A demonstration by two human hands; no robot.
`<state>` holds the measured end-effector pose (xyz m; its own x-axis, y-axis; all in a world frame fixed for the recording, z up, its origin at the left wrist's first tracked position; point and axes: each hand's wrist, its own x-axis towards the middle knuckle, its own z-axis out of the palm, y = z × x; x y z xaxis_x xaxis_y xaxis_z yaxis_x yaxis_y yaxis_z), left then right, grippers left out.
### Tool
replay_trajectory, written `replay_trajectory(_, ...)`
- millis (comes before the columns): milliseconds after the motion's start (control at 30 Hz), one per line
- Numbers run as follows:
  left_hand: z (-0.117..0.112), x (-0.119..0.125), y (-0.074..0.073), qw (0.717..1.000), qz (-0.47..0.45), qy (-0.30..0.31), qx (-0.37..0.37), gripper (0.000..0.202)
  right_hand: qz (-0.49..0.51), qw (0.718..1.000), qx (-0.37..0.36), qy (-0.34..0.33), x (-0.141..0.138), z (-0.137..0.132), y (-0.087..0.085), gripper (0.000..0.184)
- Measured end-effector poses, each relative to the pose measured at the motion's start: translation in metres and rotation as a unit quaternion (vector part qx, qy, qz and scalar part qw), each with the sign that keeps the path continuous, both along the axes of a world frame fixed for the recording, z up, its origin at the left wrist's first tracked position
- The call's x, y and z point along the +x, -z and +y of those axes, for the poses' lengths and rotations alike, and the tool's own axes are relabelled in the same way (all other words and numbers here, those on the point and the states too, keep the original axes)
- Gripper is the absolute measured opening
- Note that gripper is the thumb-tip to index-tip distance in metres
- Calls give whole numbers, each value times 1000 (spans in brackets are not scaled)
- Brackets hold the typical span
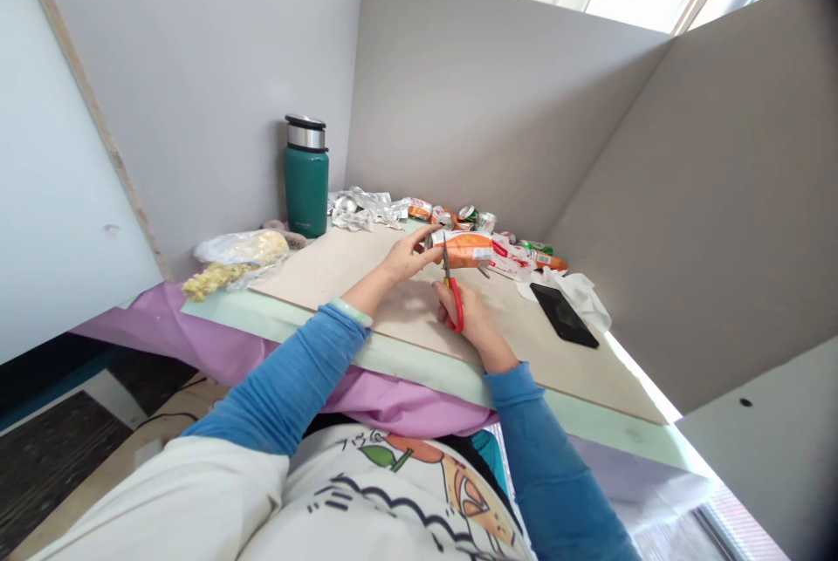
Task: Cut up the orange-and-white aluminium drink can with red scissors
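Note:
My left hand (pixel 407 259) pinches the near end of an orange drink can (pixel 466 248) lying on its side over the beige board (pixel 340 269). My right hand (pixel 470 317) is closed round the red handles of a pair of scissors (pixel 450 289). The scissor blades point up and meet the can's left end. Both arms wear blue sleeves, and a pale green bangle sits on the left wrist.
A green thermos (pixel 305 177) stands at the back left. Crumpled foil and cut can pieces (pixel 419 212) lie along the far wall. A black phone (pixel 563 313) rests on white paper at the right. A plastic bag with yellow bits (pixel 236 257) lies at the left edge. Grey partitions enclose the desk.

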<state>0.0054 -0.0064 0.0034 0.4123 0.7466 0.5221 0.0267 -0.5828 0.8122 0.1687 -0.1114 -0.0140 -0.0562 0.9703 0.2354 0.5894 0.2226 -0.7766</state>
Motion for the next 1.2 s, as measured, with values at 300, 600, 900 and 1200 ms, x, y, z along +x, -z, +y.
replay_trajectory(300, 6, 1, 2, 998, -7, -55, 36, 67, 7, 1000, -1, -5, -1, 0, 0, 41)
replay_trajectory(600, 8, 1, 4, 996, -10, -76, 37, 65, 9, 1000, 15, -12, 0, -1, 1, 41)
replay_trajectory(900, 8, 1, 4, 999, -10, -38, 34, 67, -14, 1000, 22, 2, 1, 0, 1, 43)
replay_trajectory(1200, 9, 4, 4, 997, -38, -48, 38, 66, -13, 1000, 17, 12, 1, 3, 4, 43)
